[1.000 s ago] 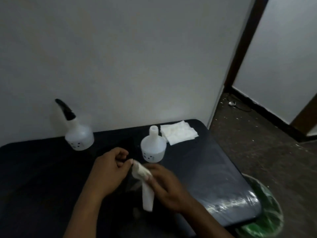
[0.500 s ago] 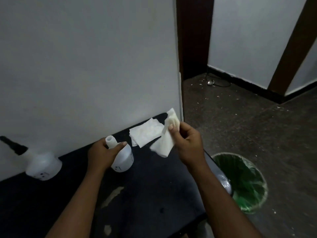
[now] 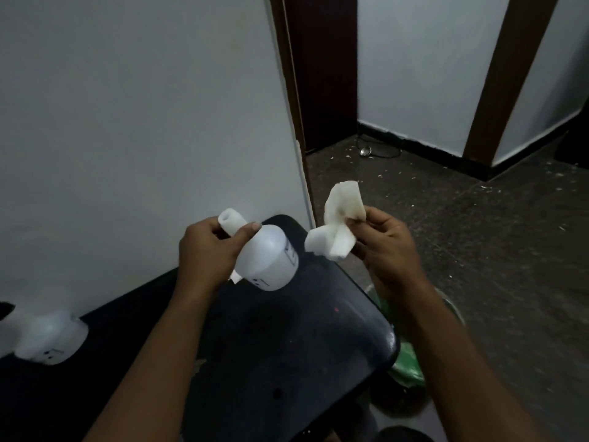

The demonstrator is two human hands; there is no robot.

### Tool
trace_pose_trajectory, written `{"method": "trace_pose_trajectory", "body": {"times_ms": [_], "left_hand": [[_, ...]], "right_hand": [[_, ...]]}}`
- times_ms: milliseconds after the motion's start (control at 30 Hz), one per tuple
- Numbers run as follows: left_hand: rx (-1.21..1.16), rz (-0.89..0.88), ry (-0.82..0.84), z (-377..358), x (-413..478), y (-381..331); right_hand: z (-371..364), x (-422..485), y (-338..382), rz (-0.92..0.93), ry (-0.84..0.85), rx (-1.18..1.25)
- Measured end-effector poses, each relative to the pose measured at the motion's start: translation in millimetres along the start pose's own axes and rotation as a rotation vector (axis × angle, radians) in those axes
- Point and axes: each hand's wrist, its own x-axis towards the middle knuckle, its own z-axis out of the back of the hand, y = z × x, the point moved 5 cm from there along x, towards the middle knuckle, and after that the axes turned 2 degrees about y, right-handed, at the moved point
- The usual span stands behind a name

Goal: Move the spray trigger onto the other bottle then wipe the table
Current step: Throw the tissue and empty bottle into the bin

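The left hand (image 3: 207, 253) holds the open-necked bottle (image 3: 266, 260) lifted clear of the black table (image 3: 302, 339), tilted so that its uncapped mouth points up and to the left while its base leans down toward the right. The fingers wrap the narrow neck: the thumb (image 3: 247, 231) lies across the near side just below the mouth, and the other fingers curl round the far side, so the neck sits enclosed in the grip and the wide white body hangs free below and to the right of the knuckles. The right hand (image 3: 382, 247) is raised beside it, apart from the bottle, and pinches a crumpled white tissue (image 3: 339, 224) between thumb and fingertips; the tissue's folds stick up above and out to the left of the fingers, and a faint brownish mark shows on it. At the far left, blurred, a second bottle (image 3: 51, 338) stands on the table against the white wall (image 3: 143, 106), with only a dark tip of the spray trigger (image 3: 6, 309) showing at the frame edge. A green-lined bin (image 3: 408, 362) sits on the floor beyond the table's right corner, partly hidden by the right forearm.
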Motion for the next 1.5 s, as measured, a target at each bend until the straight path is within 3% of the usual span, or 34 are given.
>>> {"method": "trace_pose_trajectory", "body": {"times_ms": [133,400,633,767,967,1133,1267,1400,1500], "left_hand": [[0.016,-0.052,0.077,-27,-16,-33],[0.013,-0.109,0.184,-78,-41,-64],[0.018,-0.129,0.215,-92,-52,-73],[-0.008,-0.085,0.226,-95,-58,-66],[-0.002,-0.072,0.241,-107,-69,-59],[0.022,-0.094,0.252,-118,-73,-65],[0.032,-0.147,0.248,-126,-78,-73],[-0.010,-0.155,0.222,-128,-80,-76],[-0.020,-0.154,0.262,-137,-87,-75]], "right_hand": [[34,0,18,-0.020,0.146,-0.170],[125,16,26,0.022,0.198,-1.224],[179,21,-35,-0.226,0.189,-1.485],[188,12,-67,-0.375,0.369,-1.540],[187,3,-66,-0.349,0.467,-1.632],[142,2,-26,-0.159,0.552,-1.373],[105,-5,22,-0.020,0.584,-1.018],[88,-18,46,0.051,0.664,-1.069],[91,-23,53,0.050,0.615,-1.007]]}}
